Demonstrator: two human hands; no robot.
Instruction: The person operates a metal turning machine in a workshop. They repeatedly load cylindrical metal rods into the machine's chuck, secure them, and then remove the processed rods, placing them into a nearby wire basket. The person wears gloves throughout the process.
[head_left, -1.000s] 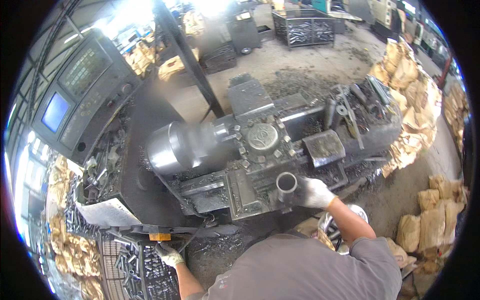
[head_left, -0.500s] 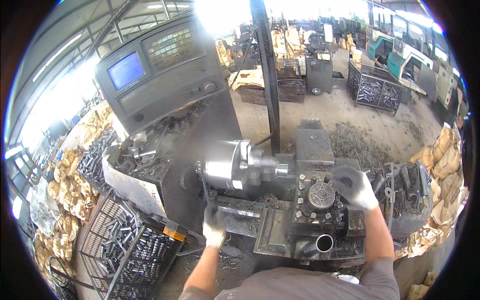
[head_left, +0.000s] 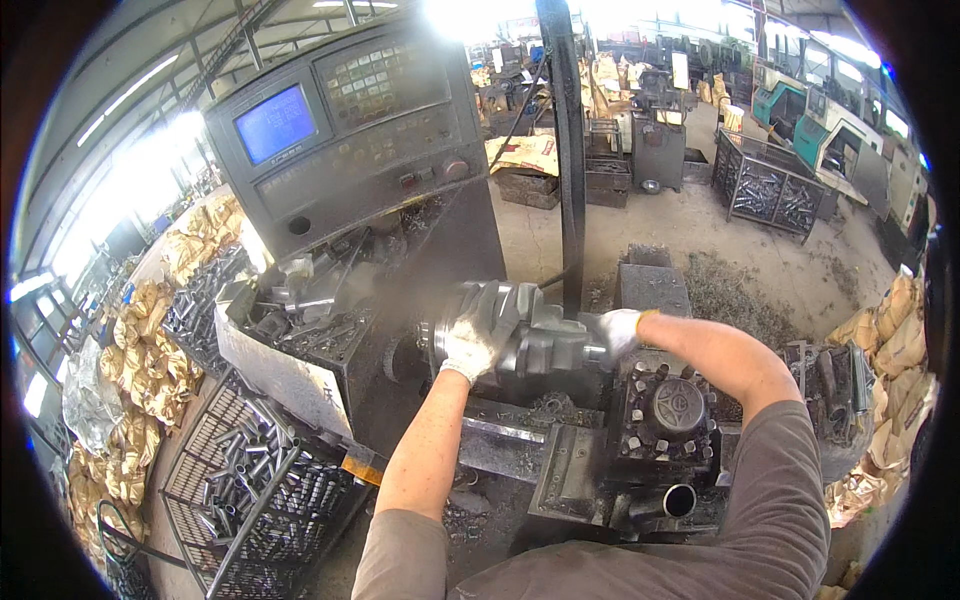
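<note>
A lathe chuck (head_left: 545, 345) with stepped metal jaws stands in the middle. My left hand (head_left: 474, 345), in a white glove with darkened fingers, curls over its near upper side. A short, bright round end (head_left: 596, 356) sticks out at the right of the jaws. My right hand (head_left: 620, 332), also gloved, reaches in from the right beside that end. Its fingers are dark and partly hidden, so their grip does not show. Just below the right forearm sits the square tool post (head_left: 677, 408), with a round cap and several bolts.
A control panel (head_left: 385, 130) with a lit blue screen rises behind at the left. A wire basket (head_left: 235, 540) of short metal tubes stands at the lower left. Metal parts lie in a tray (head_left: 285, 375) above it. A dark upright post (head_left: 570, 160) stands behind the chuck.
My left hand has moved up from a lever below the chuck onto the chuck. My right hand has crossed left from beside the tool post. The chuck's spinning blur has gone.
</note>
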